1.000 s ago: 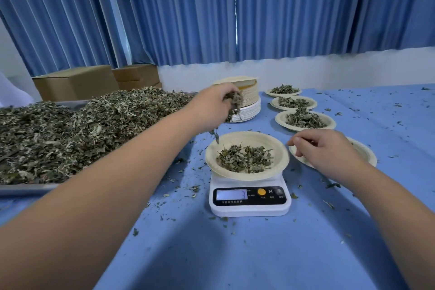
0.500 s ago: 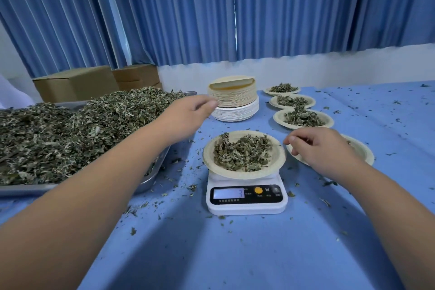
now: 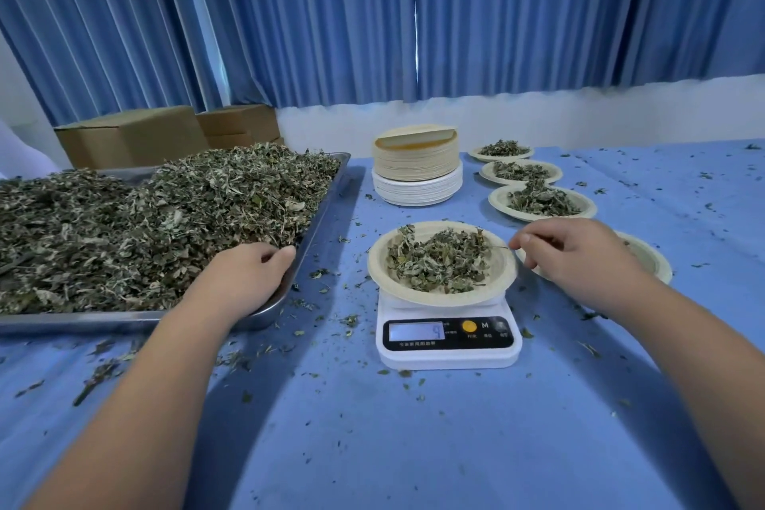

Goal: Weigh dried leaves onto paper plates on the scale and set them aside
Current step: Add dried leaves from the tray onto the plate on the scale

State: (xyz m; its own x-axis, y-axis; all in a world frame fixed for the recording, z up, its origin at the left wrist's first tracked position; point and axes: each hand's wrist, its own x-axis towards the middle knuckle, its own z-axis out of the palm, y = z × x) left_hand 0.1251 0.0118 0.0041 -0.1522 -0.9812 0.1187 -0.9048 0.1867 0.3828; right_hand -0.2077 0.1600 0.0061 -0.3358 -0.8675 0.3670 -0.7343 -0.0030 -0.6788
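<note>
Left hand (image 3: 244, 273) curls its fingers into the dried leaves (image 3: 165, 219) at the steel tray's (image 3: 82, 321) near corner, gripping a bunch. Right hand (image 3: 579, 257), fingers curled, hovers just beside the leaf-filled paper plate (image 3: 374, 269) on the scale (image 3: 449, 358) between both hands; whether it pinches anything, I cannot tell.

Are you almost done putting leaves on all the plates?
Not nearly. Done: three filled paper plates sit aside in a row. In hand: the plate on the scale holds leaves, and the left hand digs into the leaf pile in the tray while the right hand is over an empty plate. Left: that big pile and a tall stack of unused plates.
</note>
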